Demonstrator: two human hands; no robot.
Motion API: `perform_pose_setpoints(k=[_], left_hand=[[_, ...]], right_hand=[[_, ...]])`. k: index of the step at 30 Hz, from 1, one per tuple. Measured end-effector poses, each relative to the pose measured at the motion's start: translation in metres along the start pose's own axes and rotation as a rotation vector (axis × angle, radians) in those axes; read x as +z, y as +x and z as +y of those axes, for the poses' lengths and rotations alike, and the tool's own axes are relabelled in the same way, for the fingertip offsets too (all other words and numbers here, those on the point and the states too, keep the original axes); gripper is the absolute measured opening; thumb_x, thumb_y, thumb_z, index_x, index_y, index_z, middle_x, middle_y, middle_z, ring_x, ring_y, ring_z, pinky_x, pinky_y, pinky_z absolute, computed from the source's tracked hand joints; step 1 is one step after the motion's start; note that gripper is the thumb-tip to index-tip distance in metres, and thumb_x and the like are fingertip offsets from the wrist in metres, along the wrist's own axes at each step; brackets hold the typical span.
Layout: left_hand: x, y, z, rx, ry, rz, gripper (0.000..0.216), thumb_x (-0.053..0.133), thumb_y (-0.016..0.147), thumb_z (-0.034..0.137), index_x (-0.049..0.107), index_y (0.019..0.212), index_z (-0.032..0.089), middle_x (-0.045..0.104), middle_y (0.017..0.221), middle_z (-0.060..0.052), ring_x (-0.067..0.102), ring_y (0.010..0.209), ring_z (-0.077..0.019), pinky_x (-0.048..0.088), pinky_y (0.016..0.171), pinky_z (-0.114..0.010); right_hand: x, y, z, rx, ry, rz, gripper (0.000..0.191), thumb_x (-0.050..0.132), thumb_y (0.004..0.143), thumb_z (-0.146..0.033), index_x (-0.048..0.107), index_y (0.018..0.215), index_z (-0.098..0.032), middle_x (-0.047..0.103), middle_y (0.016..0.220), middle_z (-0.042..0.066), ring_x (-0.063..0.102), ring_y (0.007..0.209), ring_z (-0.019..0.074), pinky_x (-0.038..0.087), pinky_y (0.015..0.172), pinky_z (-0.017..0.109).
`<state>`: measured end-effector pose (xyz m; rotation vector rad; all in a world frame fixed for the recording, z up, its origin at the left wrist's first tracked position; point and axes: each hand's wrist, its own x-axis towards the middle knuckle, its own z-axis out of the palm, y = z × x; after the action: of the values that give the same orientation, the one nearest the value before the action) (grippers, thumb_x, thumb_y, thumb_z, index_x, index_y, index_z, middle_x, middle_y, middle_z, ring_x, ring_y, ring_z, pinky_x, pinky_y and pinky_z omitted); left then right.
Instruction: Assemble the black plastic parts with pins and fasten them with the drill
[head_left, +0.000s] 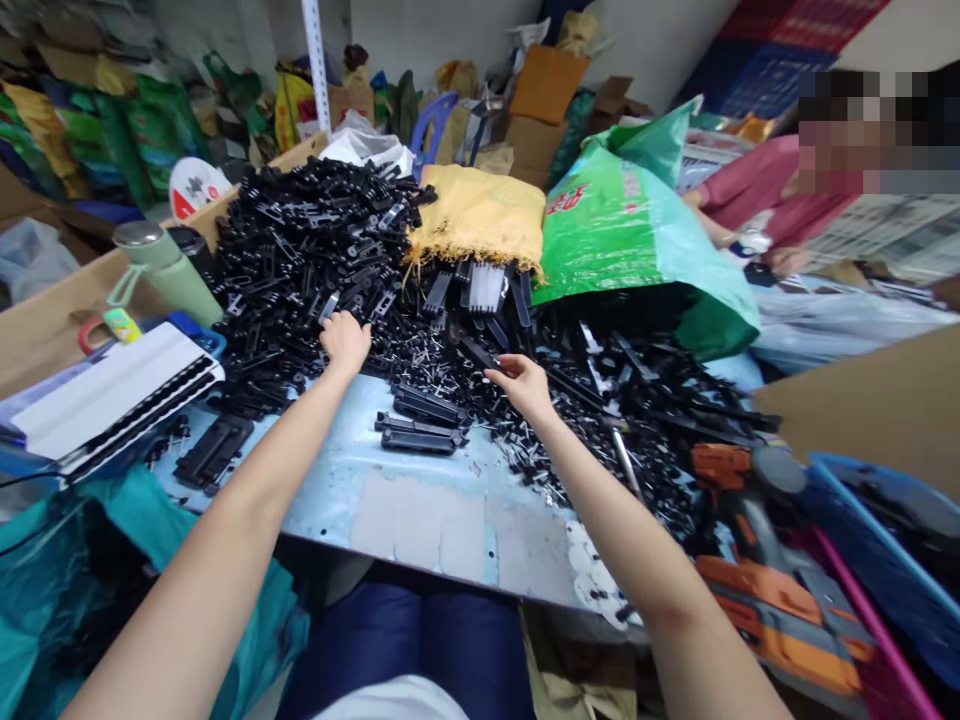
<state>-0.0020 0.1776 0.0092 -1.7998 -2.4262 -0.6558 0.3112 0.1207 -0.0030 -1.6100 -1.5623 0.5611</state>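
My left hand point(346, 342) reaches into a large heap of black plastic parts point(315, 230), thumb apart from the fingers; its fingertips are partly hidden among the pieces. My right hand point(525, 385) pinches the end of a long black plastic strip point(476, 352) between thumb and fingers, above a spread of small metal screws point(427, 360). Between my forearms, several long black plastic pieces point(421, 436) lie in a small group on the light blue tabletop point(330, 470). A flat black part point(214, 450) rests left of my left forearm.
An orange cordless power tool point(780, 600) and a blue bin point(885, 520) are at the right. Behind the heap lie a yellow sack point(480, 205) and a green sack point(622, 220). A green bottle point(161, 265) stands left. Another person point(780, 200) works at the back right.
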Motion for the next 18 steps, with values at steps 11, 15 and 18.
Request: perform_pose_setpoints(k=[11,15,18], left_hand=[[-0.043,-0.067,0.009,0.404,-0.245,-0.103,0.033,0.034,0.091,0.022,0.050,0.118,0.009,0.055,0.117,-0.016,0.051,0.109,-0.0251,0.040,0.094,-0.038],[-0.047,-0.167,0.001,0.640,-0.296,-0.401,0.032,0.048,0.089,0.033,0.052,0.116,0.016,0.055,0.117,-0.010,0.055,0.101,-0.0206,0.048,0.086,-0.039],[-0.042,-0.227,-0.009,0.657,-0.279,-0.476,0.032,0.051,0.088,0.035,0.053,0.115,0.017,0.054,0.117,-0.008,0.056,0.099,-0.0184,0.050,0.083,-0.039]], right_hand=[[-0.075,-0.089,0.002,-0.126,-0.262,0.160,0.030,0.058,0.079,-0.037,0.061,0.101,-0.016,0.064,0.106,0.011,0.055,0.098,0.0248,0.044,0.086,0.041],[-0.089,-0.154,0.006,-0.224,-0.081,-0.320,0.045,0.063,0.077,-0.041,0.055,0.114,-0.018,0.062,0.111,0.009,0.059,0.098,0.0208,0.047,0.084,0.036],[-0.090,-0.190,0.009,-0.332,-0.278,-0.593,0.039,0.061,0.081,-0.035,0.057,0.116,-0.019,0.063,0.109,0.009,0.058,0.100,0.0212,0.044,0.089,0.039]])
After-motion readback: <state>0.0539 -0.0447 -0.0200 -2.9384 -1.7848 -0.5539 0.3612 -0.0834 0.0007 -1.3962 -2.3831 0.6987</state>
